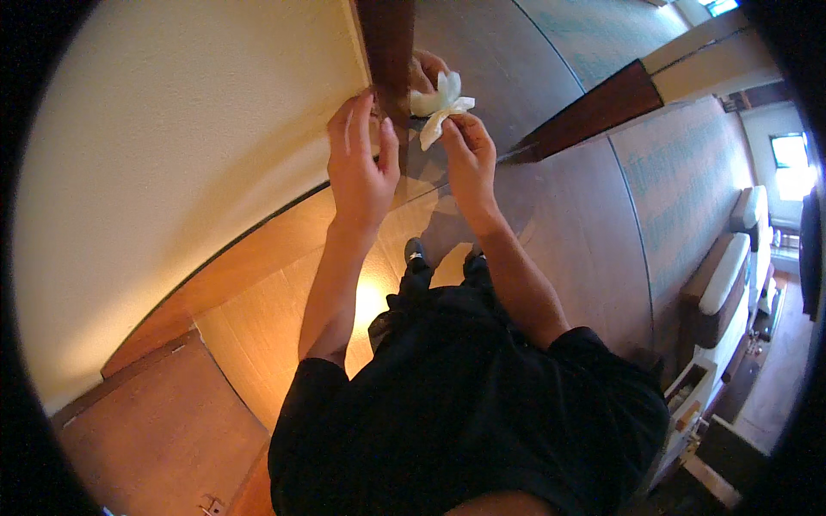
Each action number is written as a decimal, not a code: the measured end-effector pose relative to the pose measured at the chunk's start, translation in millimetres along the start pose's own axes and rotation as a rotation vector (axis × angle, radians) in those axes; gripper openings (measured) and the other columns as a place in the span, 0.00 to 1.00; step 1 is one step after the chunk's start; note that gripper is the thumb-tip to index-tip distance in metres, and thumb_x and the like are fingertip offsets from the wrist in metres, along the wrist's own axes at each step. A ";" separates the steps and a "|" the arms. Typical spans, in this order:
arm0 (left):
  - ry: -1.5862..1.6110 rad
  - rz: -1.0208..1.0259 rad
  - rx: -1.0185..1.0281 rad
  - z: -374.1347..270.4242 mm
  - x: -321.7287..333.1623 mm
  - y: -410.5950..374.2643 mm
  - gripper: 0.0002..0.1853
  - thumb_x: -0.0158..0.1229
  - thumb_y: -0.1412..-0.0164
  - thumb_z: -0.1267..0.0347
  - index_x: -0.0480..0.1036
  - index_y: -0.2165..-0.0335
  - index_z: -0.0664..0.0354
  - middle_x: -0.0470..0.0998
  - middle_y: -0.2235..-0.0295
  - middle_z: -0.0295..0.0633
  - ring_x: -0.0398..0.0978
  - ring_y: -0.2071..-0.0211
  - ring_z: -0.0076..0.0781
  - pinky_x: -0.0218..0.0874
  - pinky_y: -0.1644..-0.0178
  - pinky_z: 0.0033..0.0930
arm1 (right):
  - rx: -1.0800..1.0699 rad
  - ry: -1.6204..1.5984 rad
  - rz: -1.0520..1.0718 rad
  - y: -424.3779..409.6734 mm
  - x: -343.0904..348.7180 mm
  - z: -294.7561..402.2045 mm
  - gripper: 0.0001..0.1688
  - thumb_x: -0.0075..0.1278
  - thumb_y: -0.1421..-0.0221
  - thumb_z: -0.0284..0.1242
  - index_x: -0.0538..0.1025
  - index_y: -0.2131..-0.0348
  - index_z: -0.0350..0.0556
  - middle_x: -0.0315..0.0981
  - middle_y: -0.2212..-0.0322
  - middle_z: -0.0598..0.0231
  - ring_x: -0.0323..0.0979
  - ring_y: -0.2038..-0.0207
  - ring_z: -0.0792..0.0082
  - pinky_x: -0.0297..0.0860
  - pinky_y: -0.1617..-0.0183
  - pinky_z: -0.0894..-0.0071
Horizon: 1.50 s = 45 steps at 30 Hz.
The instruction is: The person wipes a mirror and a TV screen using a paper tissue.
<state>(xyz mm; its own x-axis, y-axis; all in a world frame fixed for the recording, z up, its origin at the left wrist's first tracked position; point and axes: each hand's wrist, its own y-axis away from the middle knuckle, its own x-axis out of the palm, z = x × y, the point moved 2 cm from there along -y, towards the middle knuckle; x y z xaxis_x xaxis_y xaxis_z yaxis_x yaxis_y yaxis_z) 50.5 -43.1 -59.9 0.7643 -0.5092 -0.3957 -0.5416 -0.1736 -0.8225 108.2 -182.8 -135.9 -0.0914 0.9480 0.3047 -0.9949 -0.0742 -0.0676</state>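
Observation:
My left hand (363, 155) is raised at the brown wooden post or door edge (386, 45), beside the cream wall. Its fingers are parted and nothing shows in it; whether the fingertips touch the wood is unclear. To its right, my right hand (470, 145) pinches a crumpled whitish wipe or thin cloth (439, 122) between thumb and fingers. Just above lies a second pale, greenish piece (445, 90) beside another partly hidden hand (429, 68). These look like a reflection in a glossy surface, but I cannot be sure.
A textured cream wall (193, 116) curves along the left, above a brown panel (155, 426). Wood-look flooring (258, 322) lies under my dark shoes (416, 250). A dark wooden post (594, 116) slants at upper right. White-cushioned furniture (726, 274) and an open drawer (690, 387) stand at right.

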 end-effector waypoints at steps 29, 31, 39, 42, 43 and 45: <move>1.379 1.616 -0.595 -450.6 135.1 173.0 0.12 0.60 0.47 0.71 0.73 0.62 0.62 0.74 0.68 0.37 0.72 0.66 0.24 0.64 0.60 0.23 | -0.207 0.032 -0.934 371.7 -360.4 197.8 0.15 0.47 0.43 0.28 0.71 0.59 0.34 0.73 0.66 0.57 0.74 0.65 0.68 0.72 0.60 0.70; 1.401 1.714 -0.607 -486.9 133.5 198.5 0.13 0.60 0.47 0.70 0.73 0.62 0.62 0.74 0.67 0.37 0.71 0.66 0.24 0.64 0.60 0.23 | -0.257 -0.078 -1.015 408.8 -377.8 203.0 0.14 0.47 0.43 0.28 0.71 0.60 0.34 0.73 0.66 0.57 0.74 0.66 0.69 0.73 0.61 0.70; 1.354 2.333 -0.515 -597.4 172.7 284.2 0.17 0.58 0.45 0.65 0.71 0.61 0.68 0.75 0.66 0.40 0.73 0.65 0.27 0.67 0.59 0.29 | -0.244 0.173 -1.503 484.7 -461.6 200.8 0.14 0.48 0.45 0.26 0.72 0.60 0.34 0.74 0.68 0.61 0.73 0.69 0.73 0.70 0.64 0.77; 1.250 2.415 -0.354 -640.8 199.6 312.6 0.16 0.58 0.45 0.66 0.71 0.61 0.68 0.75 0.67 0.41 0.74 0.67 0.27 0.68 0.61 0.29 | -0.260 0.317 -1.586 504.1 -509.6 194.2 0.13 0.49 0.46 0.25 0.73 0.60 0.36 0.74 0.68 0.63 0.72 0.68 0.75 0.70 0.63 0.77; 1.265 2.404 -0.330 -656.6 212.9 322.0 0.16 0.57 0.44 0.67 0.71 0.61 0.68 0.75 0.67 0.41 0.74 0.68 0.27 0.69 0.61 0.28 | -0.276 0.360 -1.587 503.3 -521.5 205.7 0.13 0.49 0.47 0.24 0.73 0.60 0.37 0.74 0.68 0.64 0.72 0.68 0.76 0.69 0.63 0.76; 1.279 2.404 -0.297 -686.3 236.3 338.5 0.15 0.57 0.44 0.68 0.71 0.61 0.68 0.75 0.67 0.41 0.74 0.69 0.27 0.69 0.62 0.27 | -0.145 0.680 -1.565 506.3 -537.3 222.1 0.11 0.48 0.47 0.23 0.74 0.61 0.41 0.73 0.63 0.60 0.72 0.61 0.67 0.69 0.58 0.71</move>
<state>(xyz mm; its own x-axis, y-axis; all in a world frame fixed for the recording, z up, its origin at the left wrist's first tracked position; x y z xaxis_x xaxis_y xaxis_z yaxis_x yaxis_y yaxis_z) -192.5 -800.7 -151.6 -0.9475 0.1061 0.3015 0.1951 0.9391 0.2827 -355.7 -798.5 -122.9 0.9631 0.0385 -0.2662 -0.0974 0.9725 -0.2115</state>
